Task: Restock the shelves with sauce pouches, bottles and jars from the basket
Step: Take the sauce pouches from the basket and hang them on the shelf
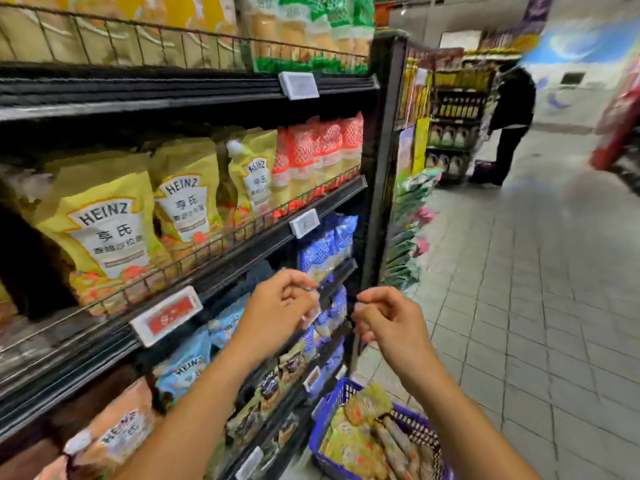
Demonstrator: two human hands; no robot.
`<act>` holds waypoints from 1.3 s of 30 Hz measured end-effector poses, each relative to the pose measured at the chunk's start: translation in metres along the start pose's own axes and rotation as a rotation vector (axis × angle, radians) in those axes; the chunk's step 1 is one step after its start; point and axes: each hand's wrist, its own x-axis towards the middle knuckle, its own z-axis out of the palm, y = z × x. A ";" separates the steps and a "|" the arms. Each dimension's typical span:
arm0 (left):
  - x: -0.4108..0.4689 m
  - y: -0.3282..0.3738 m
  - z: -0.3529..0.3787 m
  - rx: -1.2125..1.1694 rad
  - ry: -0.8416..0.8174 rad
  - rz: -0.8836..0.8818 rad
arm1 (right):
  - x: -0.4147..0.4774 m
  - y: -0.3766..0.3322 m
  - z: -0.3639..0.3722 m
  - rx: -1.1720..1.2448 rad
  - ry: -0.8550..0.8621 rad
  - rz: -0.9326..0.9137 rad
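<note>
The blue plastic basket (325,424) sits on the floor before the black metal shelf unit (384,150). 3 yellow Heinz pouches (104,223) stand on its middle shelf. A dark-clothed person (512,109) stands beyond its far end.

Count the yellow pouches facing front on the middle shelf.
3 yellow pouches: one at the left, one in the middle, one at the right beside the red packs. Others may be hidden behind them.

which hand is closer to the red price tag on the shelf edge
Left. The left hand hovers right of the red price tag; the right hand is farther right, above the basket.
</note>
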 end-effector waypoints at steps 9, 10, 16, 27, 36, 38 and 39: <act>0.046 -0.017 0.121 -0.084 -0.159 -0.080 | 0.011 0.027 -0.104 -0.019 0.178 0.094; 0.048 -0.019 0.131 -0.093 -0.181 -0.096 | 0.011 0.031 -0.114 -0.028 0.191 0.107; 0.071 -0.039 0.183 -0.101 -0.296 -0.177 | 0.019 0.061 -0.160 -0.054 0.279 0.186; 0.142 -0.145 0.233 -0.090 -0.442 -0.319 | 0.060 0.141 -0.192 -0.033 0.413 0.404; 0.204 -0.247 0.250 -0.004 -0.442 -0.526 | 0.101 0.238 -0.194 -0.103 0.465 0.627; 0.208 -0.271 0.252 0.028 -0.449 -0.576 | 0.104 0.261 -0.195 -0.096 0.468 0.674; 0.208 -0.284 0.254 0.047 -0.445 -0.609 | 0.104 0.273 -0.195 -0.093 0.472 0.702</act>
